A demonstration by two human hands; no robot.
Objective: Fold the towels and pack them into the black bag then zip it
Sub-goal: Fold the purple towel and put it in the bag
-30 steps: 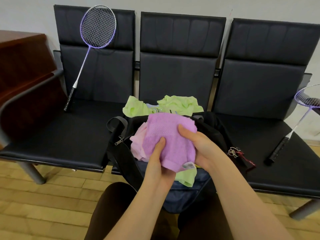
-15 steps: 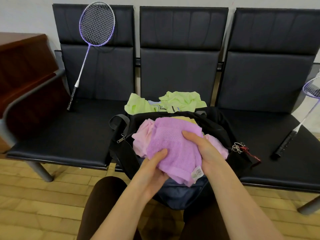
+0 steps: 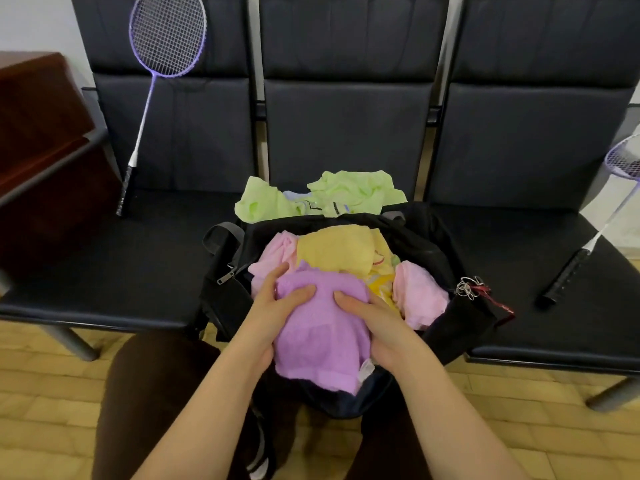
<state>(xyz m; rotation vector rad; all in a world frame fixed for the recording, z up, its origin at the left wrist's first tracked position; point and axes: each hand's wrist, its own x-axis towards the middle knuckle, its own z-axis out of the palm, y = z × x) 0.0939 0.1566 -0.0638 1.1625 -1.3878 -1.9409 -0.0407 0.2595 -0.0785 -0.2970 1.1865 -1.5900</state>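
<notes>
I hold the purple towel between my left hand and right hand, fingers curled round it, at the mouth of the black bag. Yellow and pink towels seem packed already; green cloth waits behind, zip undone.

Both bare forearms reach in from 6 o'clock, converging toward frame centre. Left hand at 9 o'clock side of purple towel, thumb laid on top, fingers curled round far edge. Right hand at 3 o'clock side, thumb on top pointing to 10 o'clock, fingers wrapped round towel's flank. Thumbs near each other, not touching. Knees in dark trousers below forearms.
</notes>
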